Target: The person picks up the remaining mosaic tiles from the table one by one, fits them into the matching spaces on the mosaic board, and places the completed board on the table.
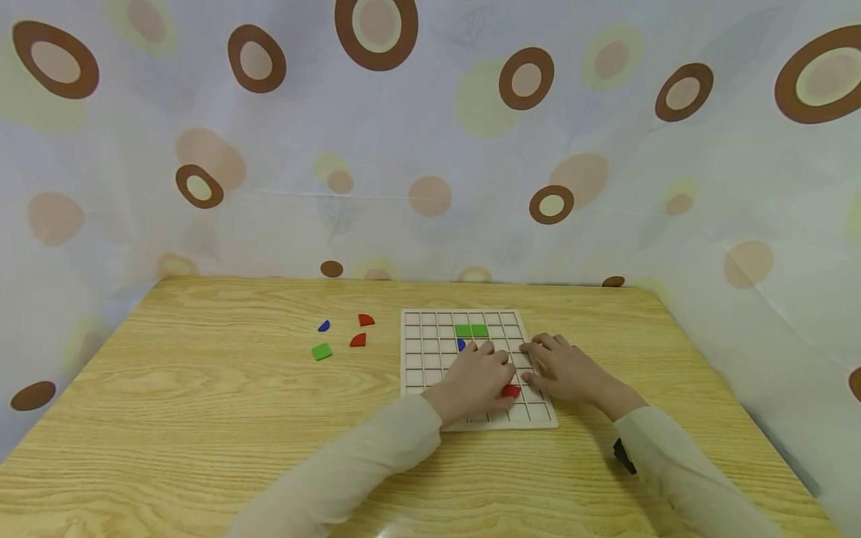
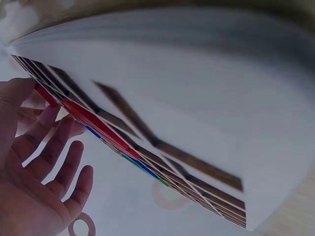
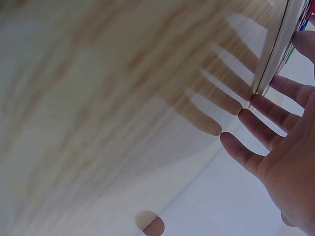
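A white grid board (image 1: 412,351) lies on the table under both hands. My left hand (image 1: 474,381) reaches over its middle, pinching a red tile (image 1: 511,391) between thumb and index finger at the lower right squares; the other fingers are loosely bent. In the left wrist view another red tile (image 2: 93,120) sits in the grid, hidden by the hand in the head view. Two green square tiles (image 1: 471,330) and a partly covered blue tile (image 1: 461,344) are in the upper squares. My right hand (image 1: 568,370), fingers spread, touches the board's right edge.
Left of the board lie two red quarter-circle tiles (image 1: 365,320), a blue half-circle tile (image 1: 324,326) and a green square tile (image 1: 322,351) on the wooden table (image 1: 202,418). A patterned curtain (image 1: 430,239) stands behind the table. A black object (image 1: 624,456) shows by the right sleeve.
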